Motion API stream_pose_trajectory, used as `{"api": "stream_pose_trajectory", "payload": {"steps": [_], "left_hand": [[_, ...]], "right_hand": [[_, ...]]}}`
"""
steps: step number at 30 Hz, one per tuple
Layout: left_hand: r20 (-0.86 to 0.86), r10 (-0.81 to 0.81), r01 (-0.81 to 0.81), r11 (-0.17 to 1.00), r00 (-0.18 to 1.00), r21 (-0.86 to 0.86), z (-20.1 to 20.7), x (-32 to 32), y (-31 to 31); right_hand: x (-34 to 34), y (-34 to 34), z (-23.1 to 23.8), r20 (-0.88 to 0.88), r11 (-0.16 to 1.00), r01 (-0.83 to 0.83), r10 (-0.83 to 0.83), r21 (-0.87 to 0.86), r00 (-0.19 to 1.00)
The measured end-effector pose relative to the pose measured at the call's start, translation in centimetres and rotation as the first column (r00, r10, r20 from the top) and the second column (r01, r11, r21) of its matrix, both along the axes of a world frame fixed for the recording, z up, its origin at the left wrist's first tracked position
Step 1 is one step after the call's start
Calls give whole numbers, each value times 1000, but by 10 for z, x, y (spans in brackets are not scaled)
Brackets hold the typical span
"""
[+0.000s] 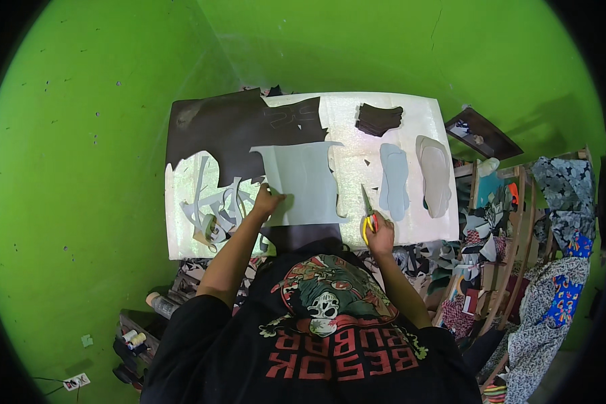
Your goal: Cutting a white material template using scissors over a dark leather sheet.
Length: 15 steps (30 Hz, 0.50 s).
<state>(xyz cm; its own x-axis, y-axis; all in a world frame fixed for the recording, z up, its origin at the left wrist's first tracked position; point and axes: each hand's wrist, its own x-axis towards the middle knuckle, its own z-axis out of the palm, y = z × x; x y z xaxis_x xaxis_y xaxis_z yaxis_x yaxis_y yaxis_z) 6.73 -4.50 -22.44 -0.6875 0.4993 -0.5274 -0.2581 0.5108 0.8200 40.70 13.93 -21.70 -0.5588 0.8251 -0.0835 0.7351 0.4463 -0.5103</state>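
A pale grey sheet of thin material [301,182] with curved cut edges lies on the white tabletop [347,141]. At its left edge is my left hand [268,203], with the thumb on top of the sheet and the fingers gripping the edge. My right hand [382,236] is closed around the yellow and red handles of a pair of scissors [365,202], whose blades point away from me. The scissors are to the right of the sheet, apart from it. Grey sole-shaped pieces [394,182] lie just beyond my right hand.
Dark brown material [215,131] covers the far left of the table. Grey offcuts [212,205] lie near the left edge. Beige sole-shaped pieces [434,178] and a dark brown stack [379,120] lie on the right. A wooden rack of scraps [488,249] stands beside the table.
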Motion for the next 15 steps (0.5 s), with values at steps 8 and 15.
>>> {"api": "stream_pose_trajectory", "payload": {"steps": [8, 15], "left_hand": [[-290, -104, 60, 986, 951, -158, -13, 18, -17], [-503, -90, 2, 985, 860, -172, -6, 34, -9]], "right_hand": [[3, 9, 5, -102, 994, -113, 113, 7, 988], [8, 10, 14, -42, 979, -203, 203, -5, 978]]}}
